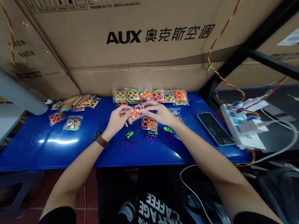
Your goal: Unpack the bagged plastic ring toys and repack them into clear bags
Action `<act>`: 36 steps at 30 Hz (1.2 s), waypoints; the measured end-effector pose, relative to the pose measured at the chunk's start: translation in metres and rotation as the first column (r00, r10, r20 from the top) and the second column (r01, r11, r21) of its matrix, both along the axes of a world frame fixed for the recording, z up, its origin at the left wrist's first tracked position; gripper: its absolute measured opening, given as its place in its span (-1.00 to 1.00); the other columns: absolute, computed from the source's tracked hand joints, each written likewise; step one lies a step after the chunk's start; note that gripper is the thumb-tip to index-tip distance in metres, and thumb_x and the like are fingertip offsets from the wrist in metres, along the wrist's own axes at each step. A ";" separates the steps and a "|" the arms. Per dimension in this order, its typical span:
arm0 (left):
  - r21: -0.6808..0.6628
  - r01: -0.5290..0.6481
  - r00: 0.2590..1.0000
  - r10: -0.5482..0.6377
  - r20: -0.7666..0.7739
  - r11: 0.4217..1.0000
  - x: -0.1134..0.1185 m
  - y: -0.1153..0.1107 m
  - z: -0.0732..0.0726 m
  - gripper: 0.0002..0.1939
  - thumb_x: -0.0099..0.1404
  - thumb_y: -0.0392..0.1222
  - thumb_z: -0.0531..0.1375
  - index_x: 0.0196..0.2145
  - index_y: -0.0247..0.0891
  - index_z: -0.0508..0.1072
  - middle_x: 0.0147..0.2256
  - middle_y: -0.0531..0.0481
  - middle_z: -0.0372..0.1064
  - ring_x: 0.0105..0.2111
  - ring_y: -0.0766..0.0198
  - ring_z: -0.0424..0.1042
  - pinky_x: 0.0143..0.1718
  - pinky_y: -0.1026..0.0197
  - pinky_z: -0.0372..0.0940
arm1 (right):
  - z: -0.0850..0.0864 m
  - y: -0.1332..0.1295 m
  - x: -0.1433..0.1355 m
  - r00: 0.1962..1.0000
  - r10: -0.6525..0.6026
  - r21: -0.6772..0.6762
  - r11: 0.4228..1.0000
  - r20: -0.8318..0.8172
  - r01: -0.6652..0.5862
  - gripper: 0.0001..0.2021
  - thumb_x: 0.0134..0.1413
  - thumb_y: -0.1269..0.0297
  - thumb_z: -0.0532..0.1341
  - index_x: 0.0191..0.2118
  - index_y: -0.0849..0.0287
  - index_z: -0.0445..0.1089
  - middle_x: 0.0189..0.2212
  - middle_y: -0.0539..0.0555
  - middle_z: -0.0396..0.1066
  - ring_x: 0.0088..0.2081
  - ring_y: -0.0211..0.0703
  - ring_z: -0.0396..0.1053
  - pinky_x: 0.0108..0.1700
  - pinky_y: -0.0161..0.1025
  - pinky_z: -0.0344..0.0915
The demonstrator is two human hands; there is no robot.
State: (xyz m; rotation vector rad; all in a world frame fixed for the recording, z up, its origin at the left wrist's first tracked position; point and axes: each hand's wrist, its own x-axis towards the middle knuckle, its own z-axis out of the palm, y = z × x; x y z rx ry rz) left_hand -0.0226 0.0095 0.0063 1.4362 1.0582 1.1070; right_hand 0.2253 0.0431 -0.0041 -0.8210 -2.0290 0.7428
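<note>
Between my two hands, above the blue table (pixel 91 155), is a clear plastic bag with orange rings (pixel 136 112). My left hand (pixel 120 119), a dark watch at its wrist, pinches the bag's left side. My right hand (pixel 159 112) has its fingers closed on the right side. Just below lies another bag of orange rings (pixel 149 123). One more bag (pixel 177 115) sits partly behind my right wrist. Nearer to me are loose purple plastic parts (pixel 129 143) and small green pieces (pixel 129 134), in three little groups.
A row of filled bags (pixel 168 97) lines the back edge against an AUX cardboard box (pixel 136 56). More bags (pixel 86 101) are piled at the left. On the right are a phone (pixel 215 128), a white power strip (pixel 243 127) with cables and a black metal frame (pixel 227 64).
</note>
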 end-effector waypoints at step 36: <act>0.367 0.089 0.348 0.316 -0.882 0.926 -0.006 -0.051 0.029 -0.67 0.49 0.09 0.17 -0.10 -0.18 0.60 -0.43 -0.15 0.50 -0.27 -0.08 0.57 -0.23 0.11 0.29 | 0.042 -0.046 0.122 0.791 0.256 -0.361 0.931 0.556 -0.048 -0.66 0.25 -0.12 0.31 -0.17 0.06 0.61 -0.33 0.02 0.61 -0.34 -0.13 0.50 -0.29 -0.19 0.32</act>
